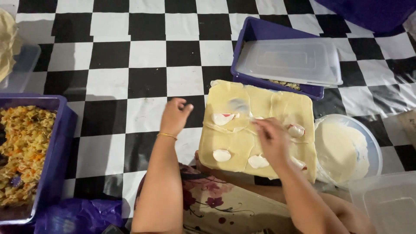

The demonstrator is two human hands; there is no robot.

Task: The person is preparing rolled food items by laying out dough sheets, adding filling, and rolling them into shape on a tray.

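Checkered floor (147,54); pale dough sheets (242,143) on board beside knee; white dabs (222,155) on dough; right hand (273,138) over sheets, fingers together, tips touching dough centre; left hand (174,116) off board's left, fingers loosely curled, holding nothing.

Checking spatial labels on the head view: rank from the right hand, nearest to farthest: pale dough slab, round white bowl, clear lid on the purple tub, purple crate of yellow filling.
From the right hand:
1. Pale dough slab: directly under it, touching.
2. Round white bowl: just to its right.
3. Clear lid: beyond, atop the purple tub.
4. Purple crate of yellow filling: far left, past the left hand.
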